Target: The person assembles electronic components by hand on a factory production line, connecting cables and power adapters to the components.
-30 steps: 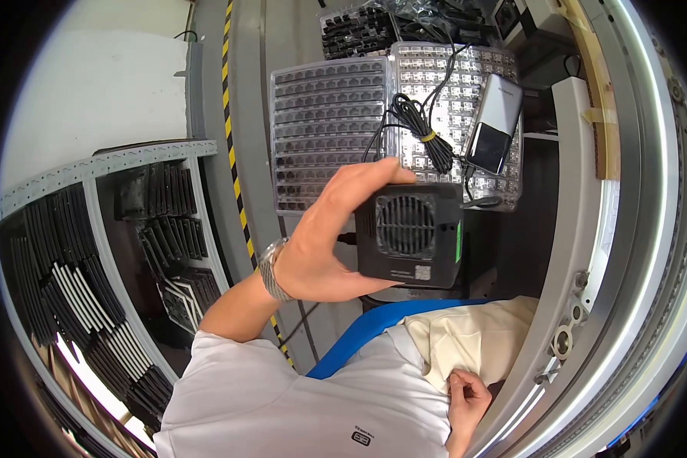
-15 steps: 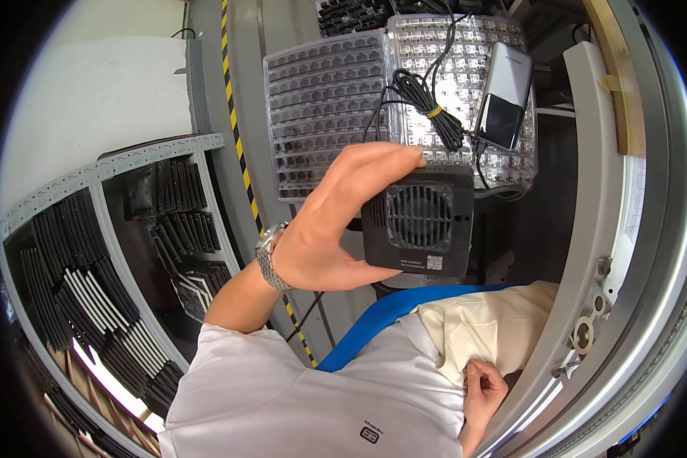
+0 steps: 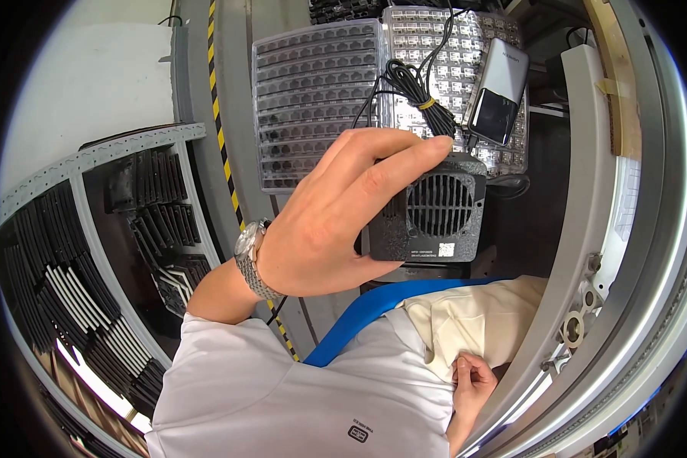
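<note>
My left hand (image 3: 336,210), with a metal-banded watch (image 3: 253,256) on its wrist, grips a black box-shaped device (image 3: 389,237). The fingers lie along its upper edge and the thumb along its lower edge. A round slotted grille (image 3: 440,204) and a small white code label face up. Down by my lap, my right hand (image 3: 473,379) rests against the cream trousers (image 3: 473,320). Its fingers are curled in to the thumb, and no object shows in them.
Beyond the device are clear trays (image 3: 317,107) of small parts, a coiled black cable (image 3: 412,84) and a silver-black power bank (image 3: 499,91). A rack (image 3: 141,206) of dark panels stands left. A pale curved frame (image 3: 588,153) bounds the right.
My left hand has turned, showing more of its back, and the device has shifted slightly right in view, tilting a little. The surroundings shift left as the view moves. My right hand stays at my lap.
</note>
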A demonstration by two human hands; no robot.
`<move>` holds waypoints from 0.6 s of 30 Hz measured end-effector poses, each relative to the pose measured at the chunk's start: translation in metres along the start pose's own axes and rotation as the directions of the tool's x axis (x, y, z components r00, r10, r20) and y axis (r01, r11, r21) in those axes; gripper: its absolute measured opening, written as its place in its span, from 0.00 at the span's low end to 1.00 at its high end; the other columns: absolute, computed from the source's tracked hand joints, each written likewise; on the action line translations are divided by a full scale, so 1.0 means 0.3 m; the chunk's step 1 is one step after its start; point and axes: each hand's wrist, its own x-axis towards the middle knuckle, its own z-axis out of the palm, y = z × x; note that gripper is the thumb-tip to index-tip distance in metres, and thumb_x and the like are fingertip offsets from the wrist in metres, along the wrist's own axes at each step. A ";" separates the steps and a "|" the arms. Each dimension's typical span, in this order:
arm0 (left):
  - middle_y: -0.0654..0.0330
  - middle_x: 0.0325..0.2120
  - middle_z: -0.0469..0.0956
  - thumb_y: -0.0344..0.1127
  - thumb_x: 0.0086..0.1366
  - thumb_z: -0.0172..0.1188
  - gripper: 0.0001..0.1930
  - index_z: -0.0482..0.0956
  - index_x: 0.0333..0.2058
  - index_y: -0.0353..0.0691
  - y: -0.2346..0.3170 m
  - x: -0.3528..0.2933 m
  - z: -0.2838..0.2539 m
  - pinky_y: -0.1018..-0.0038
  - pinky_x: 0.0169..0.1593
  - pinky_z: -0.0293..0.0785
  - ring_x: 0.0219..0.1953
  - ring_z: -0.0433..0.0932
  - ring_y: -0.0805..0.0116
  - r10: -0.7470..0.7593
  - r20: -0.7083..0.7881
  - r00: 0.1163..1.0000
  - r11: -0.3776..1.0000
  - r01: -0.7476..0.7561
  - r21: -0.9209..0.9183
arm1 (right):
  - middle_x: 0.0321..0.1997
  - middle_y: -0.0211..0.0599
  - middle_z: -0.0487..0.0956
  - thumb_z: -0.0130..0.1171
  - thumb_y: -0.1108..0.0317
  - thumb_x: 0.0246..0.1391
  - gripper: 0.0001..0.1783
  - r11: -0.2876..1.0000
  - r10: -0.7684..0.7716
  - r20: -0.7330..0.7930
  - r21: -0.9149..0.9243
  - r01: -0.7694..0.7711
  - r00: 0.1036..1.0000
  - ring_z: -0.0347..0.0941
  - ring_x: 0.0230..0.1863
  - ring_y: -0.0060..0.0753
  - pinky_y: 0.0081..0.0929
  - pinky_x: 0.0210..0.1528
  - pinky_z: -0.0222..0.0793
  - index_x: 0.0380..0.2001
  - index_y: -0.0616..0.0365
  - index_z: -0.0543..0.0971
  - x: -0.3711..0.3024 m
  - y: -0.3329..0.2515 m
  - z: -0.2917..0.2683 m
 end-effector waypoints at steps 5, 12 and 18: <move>0.55 0.47 0.69 0.21 0.30 0.66 0.44 0.68 0.56 0.38 0.004 -0.001 0.007 0.69 0.50 0.66 0.45 0.69 0.59 -0.011 -0.004 1.000 1.000 0.011 -0.013 | 0.21 0.34 0.76 0.58 0.78 0.51 0.05 1.000 0.002 -0.006 0.021 -0.002 1.000 0.63 0.17 0.18 0.11 0.21 0.61 0.33 0.66 0.80 0.002 -0.006 0.004; 0.55 0.46 0.69 0.24 0.42 0.62 0.33 0.69 0.52 0.39 0.006 -0.010 0.027 0.70 0.50 0.67 0.45 0.69 0.59 0.117 0.230 0.966 0.987 -0.139 0.082 | 0.20 0.32 0.76 0.59 0.81 0.47 0.07 0.994 0.061 -0.041 0.094 -0.057 0.997 0.63 0.17 0.17 0.11 0.21 0.60 0.32 0.67 0.80 0.008 -0.027 0.018; 0.54 0.46 0.70 0.27 0.47 0.62 0.26 0.71 0.49 0.40 -0.019 -0.050 0.087 0.66 0.50 0.69 0.45 0.71 0.58 0.169 0.339 0.926 0.965 -0.226 0.134 | 0.22 0.32 0.77 0.61 0.80 0.45 0.10 0.980 -0.107 -0.011 -0.168 0.104 0.994 0.66 0.20 0.20 0.15 0.25 0.64 0.34 0.66 0.80 0.049 -0.082 0.024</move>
